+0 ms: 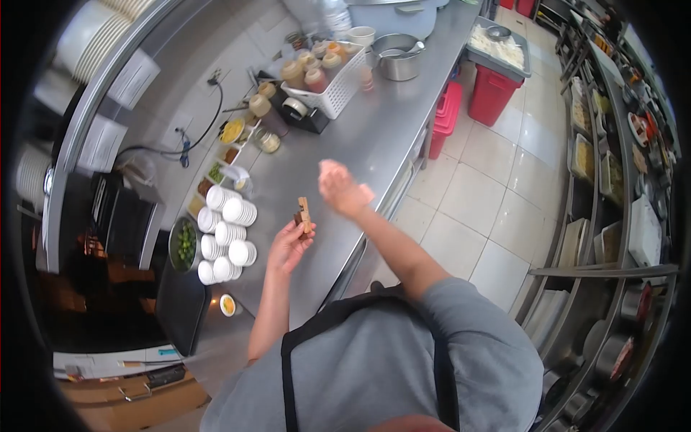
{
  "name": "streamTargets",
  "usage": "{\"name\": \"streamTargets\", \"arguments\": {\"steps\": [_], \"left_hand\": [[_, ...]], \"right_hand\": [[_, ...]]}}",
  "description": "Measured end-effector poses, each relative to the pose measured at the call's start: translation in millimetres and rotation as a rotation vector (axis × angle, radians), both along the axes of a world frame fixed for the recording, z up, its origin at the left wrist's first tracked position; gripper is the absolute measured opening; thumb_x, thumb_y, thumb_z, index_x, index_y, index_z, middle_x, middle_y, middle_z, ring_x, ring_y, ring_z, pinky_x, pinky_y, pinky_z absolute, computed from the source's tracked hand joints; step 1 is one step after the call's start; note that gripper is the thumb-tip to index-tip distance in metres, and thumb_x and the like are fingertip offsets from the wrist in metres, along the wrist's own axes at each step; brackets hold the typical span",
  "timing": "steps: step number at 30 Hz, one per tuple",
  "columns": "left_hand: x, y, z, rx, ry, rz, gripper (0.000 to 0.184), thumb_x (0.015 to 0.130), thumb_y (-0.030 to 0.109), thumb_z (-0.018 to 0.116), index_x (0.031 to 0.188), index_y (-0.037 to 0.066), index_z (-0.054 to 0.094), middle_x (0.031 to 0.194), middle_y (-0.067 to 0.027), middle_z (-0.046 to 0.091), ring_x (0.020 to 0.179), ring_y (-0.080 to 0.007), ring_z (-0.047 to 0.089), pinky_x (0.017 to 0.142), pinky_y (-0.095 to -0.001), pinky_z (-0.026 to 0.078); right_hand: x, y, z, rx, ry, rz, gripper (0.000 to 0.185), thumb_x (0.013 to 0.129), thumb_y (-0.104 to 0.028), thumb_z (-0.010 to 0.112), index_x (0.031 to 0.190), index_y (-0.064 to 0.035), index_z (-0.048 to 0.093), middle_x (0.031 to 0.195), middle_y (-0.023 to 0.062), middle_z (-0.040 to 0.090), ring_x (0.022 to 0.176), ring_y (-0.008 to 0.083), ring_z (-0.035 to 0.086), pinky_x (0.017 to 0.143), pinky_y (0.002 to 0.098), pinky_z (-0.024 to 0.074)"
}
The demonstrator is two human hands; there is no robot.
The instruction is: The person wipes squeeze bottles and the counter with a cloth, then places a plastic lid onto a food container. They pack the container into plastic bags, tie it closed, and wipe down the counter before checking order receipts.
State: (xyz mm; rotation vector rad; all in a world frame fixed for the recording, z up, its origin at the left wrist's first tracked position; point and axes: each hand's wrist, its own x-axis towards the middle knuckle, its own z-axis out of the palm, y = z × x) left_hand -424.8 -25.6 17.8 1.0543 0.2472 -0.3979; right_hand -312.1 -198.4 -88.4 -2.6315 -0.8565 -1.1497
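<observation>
My left hand (289, 248) is closed around a small brown wooden piece (304, 214), which stands up from the fingertips above the steel counter; its exact kind is too small to make out. To the right and a little farther away, my right hand (344, 190) is raised over the counter's front edge. It is smeared by motion, so its fingers cannot be read. Left of my left hand stand several stacks of small white round cups or lids (230, 234). A little white cup with yellow contents (227, 305) sits nearer to me.
A bowl of green limes (186, 245) stands beside the stacks. Farther along the steel counter (317, 151) are a white basket of sauce bottles (335, 90), a tape dispenser (302, 111) and a metal pot (398, 61). Red bins (493, 93) and shelving are across the tiled floor.
</observation>
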Motion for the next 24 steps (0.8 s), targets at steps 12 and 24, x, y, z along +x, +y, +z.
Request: {"name": "streamTargets", "arguments": {"steps": [12,24], "left_hand": [[131,-127,-54,0.021,0.206,0.082,0.022,0.087,0.010,0.050,0.106,-0.001,0.048,0.093,-0.0126,0.059,0.078,-0.0167,0.059,0.066,-0.0253,0.051],[200,-217,-52,0.181,0.333,0.190,0.025,0.084,0.010,0.054,0.106,-0.003,0.050,0.094,-0.0141,0.060,0.078,-0.0172,0.061,0.068,-0.0253,0.050]], "right_hand": [[289,-298,-53,0.109,0.438,-0.455,0.050,0.090,-0.034,0.030,0.132,-0.0058,0.031,0.133,0.0203,0.034,0.125,0.0334,0.030,0.104,0.0434,0.0219],[502,-459,-65,0.210,0.165,-0.588,0.046,0.087,-0.029,0.039,0.126,-0.0033,0.036,0.123,0.0224,0.042,0.115,0.0362,0.038,0.097,0.0461,0.0291]]}}
